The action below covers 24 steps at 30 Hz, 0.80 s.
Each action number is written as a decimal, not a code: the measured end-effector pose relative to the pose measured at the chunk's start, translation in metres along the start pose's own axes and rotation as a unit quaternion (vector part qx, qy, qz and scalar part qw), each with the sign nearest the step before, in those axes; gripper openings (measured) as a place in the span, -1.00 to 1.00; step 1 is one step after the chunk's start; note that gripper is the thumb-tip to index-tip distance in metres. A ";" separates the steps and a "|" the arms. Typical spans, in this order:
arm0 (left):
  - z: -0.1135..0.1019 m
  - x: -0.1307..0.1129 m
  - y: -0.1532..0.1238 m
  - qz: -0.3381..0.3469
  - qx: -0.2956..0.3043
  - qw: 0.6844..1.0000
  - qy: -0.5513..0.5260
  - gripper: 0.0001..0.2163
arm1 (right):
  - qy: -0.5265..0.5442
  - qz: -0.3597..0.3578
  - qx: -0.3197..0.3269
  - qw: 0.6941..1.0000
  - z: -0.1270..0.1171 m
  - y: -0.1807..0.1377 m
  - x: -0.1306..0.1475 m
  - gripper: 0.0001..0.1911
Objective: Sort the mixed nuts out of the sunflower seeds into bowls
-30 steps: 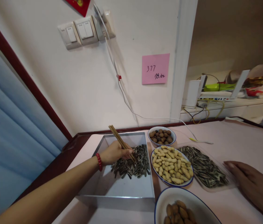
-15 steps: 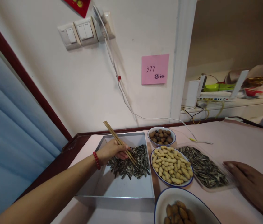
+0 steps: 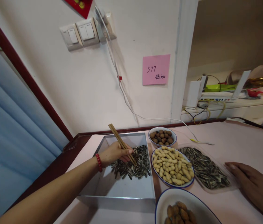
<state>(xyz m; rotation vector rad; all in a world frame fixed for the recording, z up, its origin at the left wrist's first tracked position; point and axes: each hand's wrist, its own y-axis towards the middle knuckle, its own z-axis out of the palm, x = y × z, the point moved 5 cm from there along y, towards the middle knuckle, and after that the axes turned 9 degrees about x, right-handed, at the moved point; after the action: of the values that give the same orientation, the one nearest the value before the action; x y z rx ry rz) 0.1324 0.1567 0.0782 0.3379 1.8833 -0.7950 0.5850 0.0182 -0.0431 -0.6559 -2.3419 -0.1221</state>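
My left hand point(image 3: 117, 153), with a red bead bracelet on the wrist, is closed around a pair of wooden chopsticks point(image 3: 118, 136). Their lower tips reach into a heap of striped sunflower seeds point(image 3: 139, 166) in a grey-white open box point(image 3: 108, 188). At the right, my right hand point(image 3: 254, 183) grips the edge of a clear plastic tray point(image 3: 235, 186), its thumb along the rim. More sunflower seeds point(image 3: 206, 168) fill that tray. Between box and tray, an oval blue-rimmed dish holds peanuts point(image 3: 171, 165).
Behind the peanuts stands a bowl of round brown nuts point(image 3: 161, 137); nearer me, a white bowl point(image 3: 192, 200) holds almond-shaped nuts point(image 3: 180, 213). A white cable point(image 3: 156, 118) runs down the wall onto the table. A white router point(image 3: 215, 96) sits on the shelf at right; a blue curtain point(image 3: 12, 124) hangs left.
The left hand has moved slightly right with the chopsticks, which now stand a little steeper in the seeds. My right hand stays at the tray. The view has shifted slightly.
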 end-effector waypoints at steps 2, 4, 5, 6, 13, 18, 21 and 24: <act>0.002 0.000 0.000 0.006 0.006 1.000 0.006 -0.66 | 0.000 -0.004 0.001 1.000 0.000 0.000 0.000 -0.29; 0.004 0.000 0.001 0.010 0.011 1.000 0.002 -0.64 | -0.002 -0.007 0.000 1.000 -0.001 0.000 -0.001 -0.31; 0.005 0.001 0.001 0.009 0.011 1.000 -0.001 -0.63 | -0.002 -0.008 -0.003 1.000 -0.001 -0.001 -0.001 -0.31; 0.006 0.001 0.001 0.008 0.011 1.000 -0.003 -0.62 | -0.002 -0.010 -0.006 1.000 -0.001 -0.001 -0.001 -0.32; 0.009 0.001 0.001 0.007 0.003 1.000 -0.012 -0.64 | 0.001 -0.009 -0.010 1.000 0.001 0.002 -0.006 -0.31; 0.008 0.003 0.002 -0.016 -0.014 0.999 -0.029 -0.70 | 0.013 -0.011 -0.003 1.000 0.002 0.003 -0.008 -0.32; 0.006 0.004 0.001 -0.023 -0.017 0.999 -0.031 -0.75 | 0.006 -0.010 0.003 1.000 0.003 0.004 -0.010 -0.31; 0.005 0.004 0.000 -0.026 -0.015 0.999 -0.036 -0.78 | -0.005 -0.011 0.008 1.000 0.005 0.004 -0.011 -0.28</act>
<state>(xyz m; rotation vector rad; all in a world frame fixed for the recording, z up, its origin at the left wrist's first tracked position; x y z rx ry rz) 0.1339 0.1527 0.0731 0.2384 1.8418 -0.8028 0.5911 0.0186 -0.0544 -0.6230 -2.3581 -0.1102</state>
